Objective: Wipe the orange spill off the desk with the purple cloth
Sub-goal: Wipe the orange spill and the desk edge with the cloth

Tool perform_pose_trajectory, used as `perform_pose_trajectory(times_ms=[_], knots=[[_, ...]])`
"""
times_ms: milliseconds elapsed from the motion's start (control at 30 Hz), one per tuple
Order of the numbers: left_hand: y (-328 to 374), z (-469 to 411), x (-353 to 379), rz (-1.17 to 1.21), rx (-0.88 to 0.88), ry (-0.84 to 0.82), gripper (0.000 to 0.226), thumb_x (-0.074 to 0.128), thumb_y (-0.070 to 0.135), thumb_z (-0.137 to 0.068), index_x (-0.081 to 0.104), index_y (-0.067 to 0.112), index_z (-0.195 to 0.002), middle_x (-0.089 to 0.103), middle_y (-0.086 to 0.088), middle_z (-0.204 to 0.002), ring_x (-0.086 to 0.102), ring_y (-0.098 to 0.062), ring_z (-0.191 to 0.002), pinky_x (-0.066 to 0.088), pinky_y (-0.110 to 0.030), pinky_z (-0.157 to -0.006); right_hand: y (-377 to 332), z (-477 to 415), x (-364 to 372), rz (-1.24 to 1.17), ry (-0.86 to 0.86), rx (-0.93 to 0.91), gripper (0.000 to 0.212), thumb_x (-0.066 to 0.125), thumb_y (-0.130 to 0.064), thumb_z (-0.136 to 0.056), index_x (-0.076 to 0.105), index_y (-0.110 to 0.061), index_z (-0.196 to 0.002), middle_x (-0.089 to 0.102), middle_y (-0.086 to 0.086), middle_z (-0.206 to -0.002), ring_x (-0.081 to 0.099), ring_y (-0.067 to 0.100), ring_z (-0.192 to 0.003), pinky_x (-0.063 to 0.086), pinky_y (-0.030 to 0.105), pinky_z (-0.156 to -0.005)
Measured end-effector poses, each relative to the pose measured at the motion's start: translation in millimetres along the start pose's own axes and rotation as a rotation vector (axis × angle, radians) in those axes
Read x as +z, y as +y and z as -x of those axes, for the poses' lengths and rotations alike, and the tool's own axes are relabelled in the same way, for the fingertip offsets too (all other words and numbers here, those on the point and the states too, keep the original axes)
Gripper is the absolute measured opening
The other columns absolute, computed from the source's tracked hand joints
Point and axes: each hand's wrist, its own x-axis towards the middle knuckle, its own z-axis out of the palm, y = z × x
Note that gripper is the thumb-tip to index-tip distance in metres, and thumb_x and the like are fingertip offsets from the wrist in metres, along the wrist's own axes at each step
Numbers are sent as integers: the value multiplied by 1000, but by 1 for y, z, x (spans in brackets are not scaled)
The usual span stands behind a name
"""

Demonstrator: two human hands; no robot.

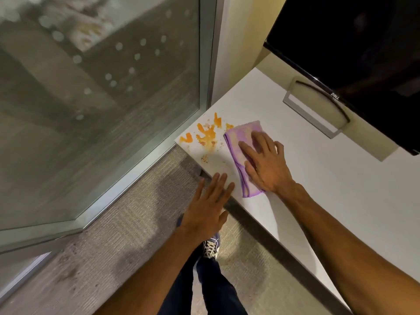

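Office, white desk (341,189), Dell monitor (354,53) (screen dark), frosted-dot glass partition (102,87), grey carpet (127,235)

Both hands flat, fingers spread: left (208,206), right (264,164).

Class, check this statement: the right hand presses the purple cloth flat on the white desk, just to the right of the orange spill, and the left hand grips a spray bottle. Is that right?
One detail is wrong. The left hand holds nothing: it is open, fingers spread at the desk edge. The rest stands: the right hand presses the purple cloth flat, right of the orange spill. The head view shows this.
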Motion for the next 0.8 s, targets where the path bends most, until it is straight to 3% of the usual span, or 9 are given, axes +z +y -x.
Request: perform_pose_trajectory(times_ms=[100,167,233,300,533,667,800], knots=[[1,2,3,-1,-12,-2,76,39,50,-100,3,19,-160,-4,-13,-168,-6,-32,-154,17,-58,-121,1,-2,12,-100,-59,-61,73,29,-55,-101,9,-21,-163,4,10,-172,-2,32,-159,11,64,-123],[1,2,4,13,-13,-16,76,36,50,-101,-2,20,-160,-9,-11,-167,-11,-30,-154,14,-59,-121,-5,0,21,-143,-51,-21,74,20,-58,-102,-1,-22,-163,-3,6,-172,-7,27,-159,9,63,-124],[0,2,5,28,-16,-19,76,36,49,-101,-4,21,-160,-12,-10,-167,-13,-28,-154,13,-59,-121,-13,3,28,-148,-24,69,75,23,-59,-102,-3,-24,-163,-8,3,-172,-11,24,-159,2,59,-127],[-3,2,6,30,-11,-19,77,37,48,-101,-5,21,-160,-13,-9,-167,-14,-27,-154,12,-59,-121,-21,6,29,-137,9,148,76,25,-62,-101,-1,-27,-163,-9,2,-172,-13,23,-158,-3,54,-127],[-16,2,-4,11,63,-49,76,36,49,-100,-4,22,-160,-13,-8,-167,-14,-28,-153,6,-57,-122,-45,20,32,-57,55,344,70,24,-61,-102,7,-30,-163,-2,10,-172,-7,33,-158,2,60,-126],[-21,8,-2,-29,100,-3,83,56,46,-93,15,16,-159,4,-16,-167,3,-36,-154,17,-58,-121,-61,27,35,-17,54,304,71,26,-61,-103,9,-28,-163,0,5,-172,-6,30,-159,-1,60,-126],[-23,8,5,-23,110,16,97,64,48,-87,9,10,-158,7,-18,-165,9,-37,-153,24,-59,-119,-68,14,38,-37,69,193,71,34,-56,-104,9,-25,-163,-1,3,-172,-8,28,-159,2,62,-125]])
